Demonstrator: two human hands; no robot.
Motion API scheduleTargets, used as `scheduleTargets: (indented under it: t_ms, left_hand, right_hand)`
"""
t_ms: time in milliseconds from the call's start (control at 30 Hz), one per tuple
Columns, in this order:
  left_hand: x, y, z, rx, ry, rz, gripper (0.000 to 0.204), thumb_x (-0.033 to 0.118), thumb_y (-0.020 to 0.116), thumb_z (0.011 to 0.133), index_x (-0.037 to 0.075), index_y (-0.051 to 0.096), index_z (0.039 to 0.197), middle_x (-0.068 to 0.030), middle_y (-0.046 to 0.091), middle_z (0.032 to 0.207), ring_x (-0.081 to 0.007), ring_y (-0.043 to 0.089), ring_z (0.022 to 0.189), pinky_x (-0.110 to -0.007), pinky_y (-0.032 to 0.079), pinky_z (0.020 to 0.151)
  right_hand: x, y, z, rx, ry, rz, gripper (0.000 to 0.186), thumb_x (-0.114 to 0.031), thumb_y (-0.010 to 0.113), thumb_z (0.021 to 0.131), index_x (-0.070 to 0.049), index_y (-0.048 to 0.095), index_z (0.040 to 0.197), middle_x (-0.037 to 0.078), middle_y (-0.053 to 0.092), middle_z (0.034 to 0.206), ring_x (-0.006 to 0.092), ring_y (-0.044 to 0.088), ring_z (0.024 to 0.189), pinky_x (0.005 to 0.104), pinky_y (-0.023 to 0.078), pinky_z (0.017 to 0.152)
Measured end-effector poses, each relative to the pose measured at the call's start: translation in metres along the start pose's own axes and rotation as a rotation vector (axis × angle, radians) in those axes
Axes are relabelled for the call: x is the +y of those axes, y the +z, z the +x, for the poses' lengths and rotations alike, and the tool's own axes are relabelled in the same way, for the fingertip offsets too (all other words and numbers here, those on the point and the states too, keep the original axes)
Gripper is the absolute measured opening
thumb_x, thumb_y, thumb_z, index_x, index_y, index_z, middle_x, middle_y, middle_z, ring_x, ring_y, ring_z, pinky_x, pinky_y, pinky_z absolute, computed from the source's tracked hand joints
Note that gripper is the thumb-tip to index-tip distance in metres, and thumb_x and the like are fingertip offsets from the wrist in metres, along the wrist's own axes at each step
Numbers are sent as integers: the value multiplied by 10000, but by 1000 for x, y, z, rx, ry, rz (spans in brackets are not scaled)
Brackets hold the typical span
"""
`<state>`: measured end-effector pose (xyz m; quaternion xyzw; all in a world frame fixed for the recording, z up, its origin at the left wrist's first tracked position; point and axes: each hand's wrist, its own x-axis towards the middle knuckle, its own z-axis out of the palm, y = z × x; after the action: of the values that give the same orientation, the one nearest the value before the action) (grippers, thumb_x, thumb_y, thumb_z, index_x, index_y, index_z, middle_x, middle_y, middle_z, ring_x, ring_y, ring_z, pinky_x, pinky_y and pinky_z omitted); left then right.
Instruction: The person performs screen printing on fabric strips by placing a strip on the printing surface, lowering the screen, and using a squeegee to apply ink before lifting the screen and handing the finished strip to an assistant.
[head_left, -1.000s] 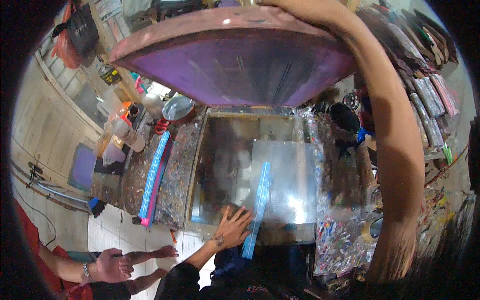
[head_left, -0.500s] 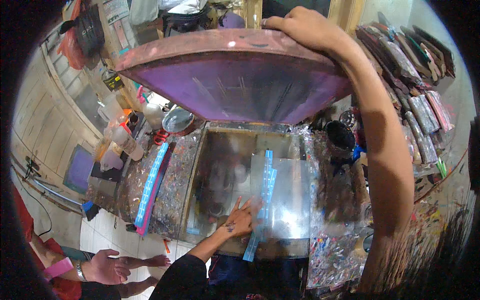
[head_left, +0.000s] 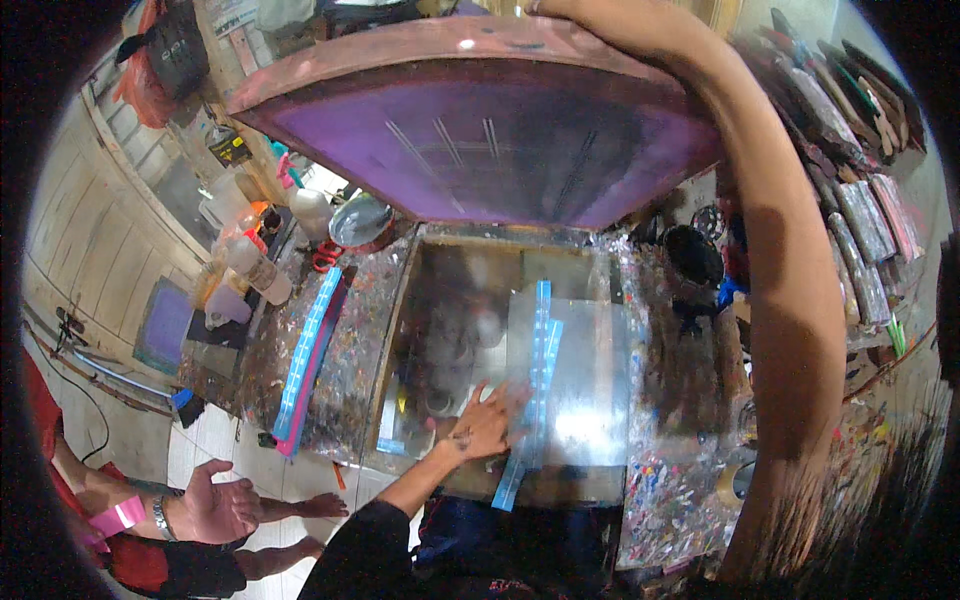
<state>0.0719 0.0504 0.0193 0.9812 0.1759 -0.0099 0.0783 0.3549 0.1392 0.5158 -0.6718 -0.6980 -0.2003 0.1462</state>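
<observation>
A large screen-printing frame (head_left: 380,50) with purple mesh (head_left: 350,130) is tilted up at the far side. My right hand (head_left: 600,18), cut off by the upper edge, is closed on its top rim. Below it lies a glass-topped printing bed (head_left: 420,310) with a pale clear sheet (head_left: 590,380) on its right part. Two narrow blue printed strips, one longer strip (head_left: 542,310) and one slanting strip (head_left: 553,345), overlap on it. My left hand (head_left: 485,422) is beside them, fingers spread and blurred at the tips; whether they touch the strips I cannot tell.
More blue and magenta strips (head_left: 305,360) lie left of the bed, near red-handled scissors (head_left: 326,256), a bowl (head_left: 360,222) and bottles (head_left: 260,272). A dark pot (head_left: 693,255) stands to the right. Another person's hand (head_left: 222,500) is at lower left.
The view has shifted, so the raised frame sits higher in the picture. My left hand remains by the blue strips, fingers moving. The other person's hand has turned slightly upward.
</observation>
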Motion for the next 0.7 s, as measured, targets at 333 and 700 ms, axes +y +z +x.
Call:
scheduleTargets:
  t_ms: [333, 700]
  left_hand:
    - [-16, 14, 6, 172, 1, 9, 703, 546, 442, 1039, 137, 361, 1606, -45, 345, 1675, -258, 255, 1565, -595, 107, 1249]
    - [-14, 23, 9, 209, 5, 20, 717, 525, 487, 1019, 129, 365, 1603, -42, 384, 1655, -258, 274, 1558, -590, 74, 1257]
  right_hand:
    - [-6, 1, -3, -59, -245, -202, 402, -245, 461, 1021, -203, 640, 1379, 320, 693, 1099, 455, 693, 1034, 517, 547, 921]
    - [-2, 1, 1, -40, -249, -255, 417, -252, 438, 1036, -242, 626, 1408, 315, 692, 1112, 457, 683, 1067, 514, 533, 944]
